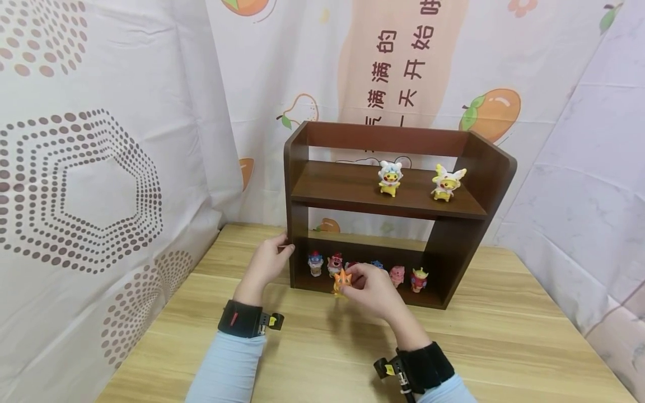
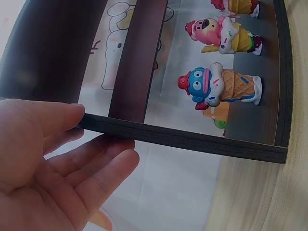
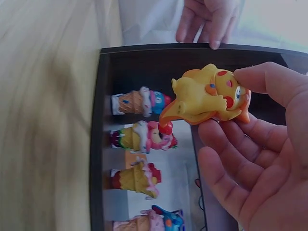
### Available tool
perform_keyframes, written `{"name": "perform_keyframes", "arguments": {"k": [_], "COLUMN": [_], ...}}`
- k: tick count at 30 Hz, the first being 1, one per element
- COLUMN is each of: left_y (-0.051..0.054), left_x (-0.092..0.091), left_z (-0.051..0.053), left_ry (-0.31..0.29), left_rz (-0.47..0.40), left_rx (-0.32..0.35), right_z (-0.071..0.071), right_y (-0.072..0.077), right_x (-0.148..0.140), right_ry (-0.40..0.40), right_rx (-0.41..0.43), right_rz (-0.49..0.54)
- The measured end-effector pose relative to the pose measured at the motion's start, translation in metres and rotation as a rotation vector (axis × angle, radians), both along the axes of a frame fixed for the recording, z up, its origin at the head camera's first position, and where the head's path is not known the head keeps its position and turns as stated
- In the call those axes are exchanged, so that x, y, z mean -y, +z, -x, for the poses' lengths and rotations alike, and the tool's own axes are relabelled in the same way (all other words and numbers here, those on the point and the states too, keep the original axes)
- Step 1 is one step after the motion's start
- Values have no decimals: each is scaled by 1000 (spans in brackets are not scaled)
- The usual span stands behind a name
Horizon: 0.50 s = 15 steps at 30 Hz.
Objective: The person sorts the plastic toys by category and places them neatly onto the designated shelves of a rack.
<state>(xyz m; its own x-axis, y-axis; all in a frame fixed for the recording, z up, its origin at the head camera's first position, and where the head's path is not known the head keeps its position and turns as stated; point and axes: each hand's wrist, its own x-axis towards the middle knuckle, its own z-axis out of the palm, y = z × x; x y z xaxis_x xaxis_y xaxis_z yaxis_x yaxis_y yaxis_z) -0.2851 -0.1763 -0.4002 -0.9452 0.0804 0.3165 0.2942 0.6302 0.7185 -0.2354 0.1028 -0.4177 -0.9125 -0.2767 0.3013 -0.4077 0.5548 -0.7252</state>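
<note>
In my right hand (image 1: 375,288), thumb and fingers pinch a small yellow Pikachu figurine (image 3: 199,94) with an orange hood and tail. It is held in front of the lower level of a dark brown two-tier shelf (image 1: 388,208). My left hand (image 1: 269,258) holds the shelf's left side panel (image 2: 183,139), thumb on one side and fingers on the other. On the lower level stand several ice-cream-cone figurines, among them a blue one with a red hat (image 2: 221,86) and a pink bear (image 2: 226,34). My right hand hides part of that row in the head view.
Two Pikachu figurines stand on the upper level, one in a white-and-blue hood (image 1: 390,178), the other in a white hood with yellow ears (image 1: 447,183). A green alien figurine (image 1: 419,279) ends the lower row at right. The shelf stands on a wood-grain table (image 1: 322,358); printed curtains surround it.
</note>
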Motion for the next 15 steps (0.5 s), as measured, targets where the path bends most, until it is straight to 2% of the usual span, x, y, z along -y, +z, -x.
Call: {"name": "perform_keyframes", "arguments": {"k": [15], "left_y": [0], "left_x": [-1], "left_z": [-1], "left_ry": [1], "left_rz": [-16], "left_rx": [-28], "right_z": [-8], "right_y": [29], "right_x": [-24], "right_ry": [-10], "right_rx": [-43], "right_rz": [109]}}
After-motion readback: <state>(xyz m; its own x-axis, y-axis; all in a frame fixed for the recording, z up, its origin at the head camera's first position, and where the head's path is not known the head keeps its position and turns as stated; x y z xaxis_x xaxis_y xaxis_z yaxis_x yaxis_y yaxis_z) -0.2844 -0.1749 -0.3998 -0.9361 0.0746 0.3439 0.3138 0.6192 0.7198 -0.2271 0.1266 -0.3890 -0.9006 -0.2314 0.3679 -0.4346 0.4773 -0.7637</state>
